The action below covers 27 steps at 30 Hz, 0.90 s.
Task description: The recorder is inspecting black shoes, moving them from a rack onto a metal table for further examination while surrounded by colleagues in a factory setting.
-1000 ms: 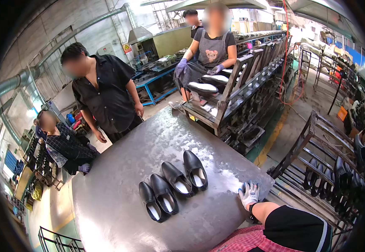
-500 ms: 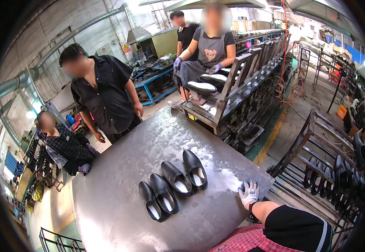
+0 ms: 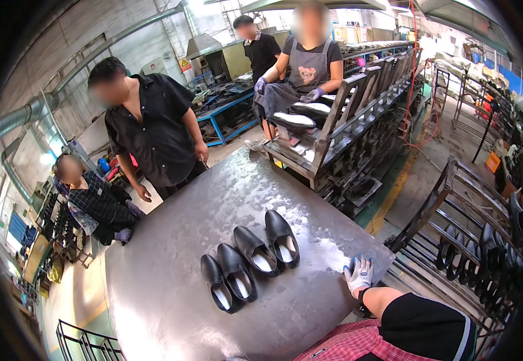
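Note:
My right hand [image 3: 359, 274] wears a white glove with blue fingertips and lies flat on the right corner of the metal tabletop [image 3: 171, 277]. Its fingers are spread, with nothing in them. To its left, apart from it, several black slip-on shoes stand side by side in a slanting row. The nearest to my hand is the rightmost shoe [image 3: 278, 227]; at the other end is the leftmost shoe [image 3: 212, 271]. Pale insoles show through their openings. My left hand is out of sight.
Beyond the table, a conveyor rack [image 3: 327, 150] carries shoes, with an aproned person [image 3: 306, 75] beside it. A person in a black shirt [image 3: 153, 126] stands at the table's far left edge, another [image 3: 96, 198] nearby. On the right is a metal rack [image 3: 430, 198] of dark shoes.
The view has shifted slightly, so the shoes and table sit a little differently in the picture. My right hand still rests on the table corner, and the shoes keep their row.

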Tool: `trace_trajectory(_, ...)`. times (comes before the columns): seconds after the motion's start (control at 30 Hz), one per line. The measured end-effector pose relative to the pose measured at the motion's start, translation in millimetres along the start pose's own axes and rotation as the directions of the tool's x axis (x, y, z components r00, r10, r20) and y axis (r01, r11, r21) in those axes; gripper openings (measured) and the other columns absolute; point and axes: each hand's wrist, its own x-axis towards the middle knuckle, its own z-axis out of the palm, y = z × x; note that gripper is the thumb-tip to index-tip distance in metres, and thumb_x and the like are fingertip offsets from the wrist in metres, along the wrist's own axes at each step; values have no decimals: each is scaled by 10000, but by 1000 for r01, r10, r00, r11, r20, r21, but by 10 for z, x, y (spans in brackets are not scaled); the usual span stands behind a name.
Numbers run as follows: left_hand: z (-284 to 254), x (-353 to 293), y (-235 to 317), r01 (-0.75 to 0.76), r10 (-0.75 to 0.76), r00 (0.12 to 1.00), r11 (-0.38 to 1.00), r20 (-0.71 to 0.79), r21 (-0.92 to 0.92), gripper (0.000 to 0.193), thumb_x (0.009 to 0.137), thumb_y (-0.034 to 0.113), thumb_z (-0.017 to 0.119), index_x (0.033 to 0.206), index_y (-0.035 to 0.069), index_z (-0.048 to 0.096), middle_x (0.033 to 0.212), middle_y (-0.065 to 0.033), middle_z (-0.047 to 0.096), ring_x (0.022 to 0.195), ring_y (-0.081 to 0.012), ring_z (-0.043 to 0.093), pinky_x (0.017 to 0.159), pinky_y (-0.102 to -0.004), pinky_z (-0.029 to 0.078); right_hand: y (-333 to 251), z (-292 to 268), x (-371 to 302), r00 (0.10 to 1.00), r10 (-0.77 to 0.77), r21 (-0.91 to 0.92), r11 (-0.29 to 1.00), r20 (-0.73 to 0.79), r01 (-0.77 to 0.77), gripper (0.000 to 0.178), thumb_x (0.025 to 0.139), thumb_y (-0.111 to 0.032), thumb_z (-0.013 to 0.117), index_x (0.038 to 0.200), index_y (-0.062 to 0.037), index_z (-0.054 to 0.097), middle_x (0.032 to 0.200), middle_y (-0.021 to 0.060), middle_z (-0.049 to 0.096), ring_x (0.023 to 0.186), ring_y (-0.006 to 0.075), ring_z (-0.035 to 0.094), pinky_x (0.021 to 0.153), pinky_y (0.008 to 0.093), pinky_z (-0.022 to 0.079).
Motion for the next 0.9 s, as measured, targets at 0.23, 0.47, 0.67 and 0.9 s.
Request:
trace_trajectory(0.23, -75, -17, 43, -9, 9, 1000, 1000, -9, 4, 506, 1046, 370, 422, 1405, 42, 563, 1496, -221, 534, 1383, -433, 491, 1121, -555, 405, -33, -97, 0, 999, 1, 11, 1000, 54, -2, 656, 1006, -543, 509, 1473, -85, 554, 1614, 191, 421, 1498, 362, 362, 1297, 525, 114)
trace_trajectory(0.47, 30, 31, 66, -20, 21, 998, 1000, -63, 16, 479, 1039, 370, 430, 1360, 53, 591, 1462, -206, 555, 1345, -419, 513, 1092, -555, 423, -41, -97, 9, 999, 13, 23, 1000, 45, -14, 676, 1003, -522, 516, 1485, -49, 517, 1610, 200, 413, 1494, 388, 350, 1284, 540, 132)
trace_trajectory(0.67, 347, 140, -7, -33, 37, 986, 999, -164, 25, 430, 1014, 363, 457, 1269, 61, 625, 1374, -193, 592, 1269, -404, 547, 1044, -553, 446, -21, -70, 13, 1000, -1, -12, 1000, 31, 1, 686, 1002, -521, 518, 1484, -33, 510, 1606, 198, 417, 1494, 381, 351, 1283, 531, 142)
trace_trajectory(0.9, 665, 244, -235, -49, 56, 938, 998, -343, 30, 385, 990, 356, 482, 1176, 68, 658, 1287, -181, 628, 1195, -389, 580, 995, -551, 469, -16, -68, 9, 1000, 4, 50, 999, 26, -6, 651, 987, -503, 554, 1464, -60, 532, 1604, 203, 414, 1474, 410, 368, 1268, 552, 173)
